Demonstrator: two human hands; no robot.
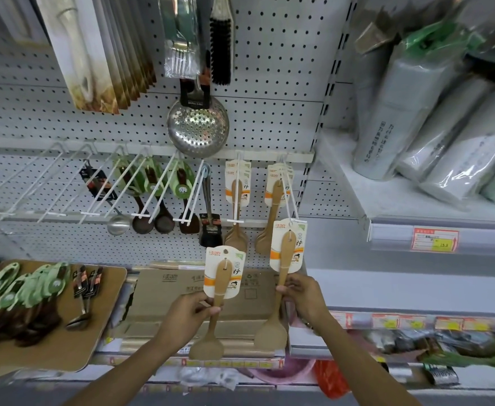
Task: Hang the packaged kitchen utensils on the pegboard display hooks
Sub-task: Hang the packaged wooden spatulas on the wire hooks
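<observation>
The left hand (pixel 192 310) pinches one carded spatula (pixel 222 288) by its handle, below the pegboard (pixel 284 68). The right hand (pixel 301 294) grips a second spatula (pixel 287 250), its card hole at the tip of a hook (pixel 291 200) already carrying others. A cardboard box (pixel 167 294) lies behind; its contents cannot be made out.

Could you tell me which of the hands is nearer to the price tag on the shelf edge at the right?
The right hand: it is below and left of the price tag. The left hand is farther left.
</observation>
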